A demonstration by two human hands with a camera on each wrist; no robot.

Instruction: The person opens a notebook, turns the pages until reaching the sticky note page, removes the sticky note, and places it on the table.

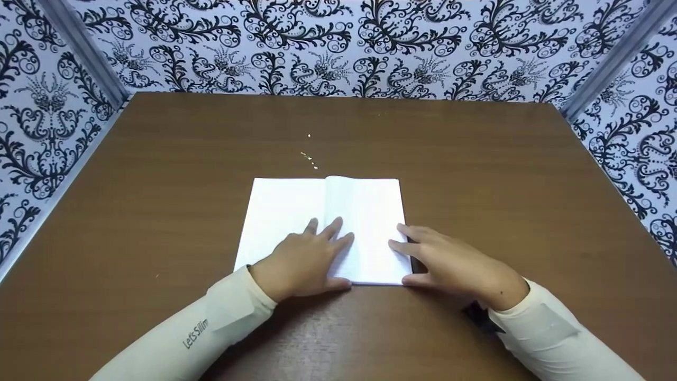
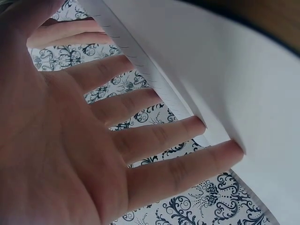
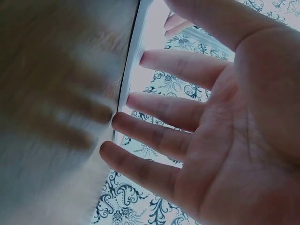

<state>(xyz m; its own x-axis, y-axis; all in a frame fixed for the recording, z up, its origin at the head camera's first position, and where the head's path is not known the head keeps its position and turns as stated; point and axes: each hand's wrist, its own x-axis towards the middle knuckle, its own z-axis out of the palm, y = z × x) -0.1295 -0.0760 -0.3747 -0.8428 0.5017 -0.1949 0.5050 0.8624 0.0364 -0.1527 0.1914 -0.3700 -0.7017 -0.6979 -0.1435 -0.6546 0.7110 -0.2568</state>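
An open notebook (image 1: 380, 211) with white pages lies on the brown table. Near its middle fold, one page curves up slightly at the top. My left hand (image 1: 304, 262) rests with spread fingers on the lower pages beside the fold, its thumb by the bottom edge. In the left wrist view, its straight fingertips (image 2: 232, 152) touch the paper, where short ruled lines show. At the notebook's right edge, my right hand (image 1: 452, 262) touches the page border with extended fingers. The right wrist view shows those fingers (image 3: 150, 164) apart along the notebook's edge, gripping nothing.
The brown table (image 1: 158, 211) spreads around the notebook. Small white specks (image 1: 309, 159) lie beyond its top edge. Black-and-white patterned walls (image 1: 328, 47) enclose the back and sides. A small dark object (image 1: 482, 317) shows under the right wrist.
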